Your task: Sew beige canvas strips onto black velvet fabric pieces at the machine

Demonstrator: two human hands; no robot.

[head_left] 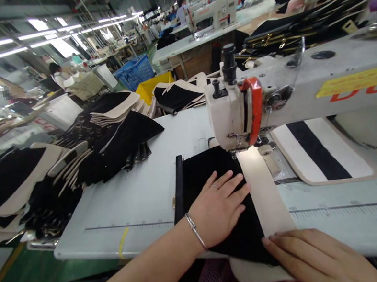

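Observation:
My left hand (218, 206) lies flat with fingers spread on a black fabric panel (201, 170) that has a cream strip (263, 191) along its right side. The panel runs under the head of a white sewing machine (237, 108). My right hand (315, 259) rests at the near edge of the table, fingers together and flat on the panel's lower cream corner. A bracelet sits on my left wrist and a ring on one finger.
Stacks of black and cream fabric pieces (101, 142) cover the left of the white table (139, 193). A cream and black striped piece (317, 150) lies under the machine arm. Blue (135, 70) and yellow (153, 85) crates, other machines and people stand behind.

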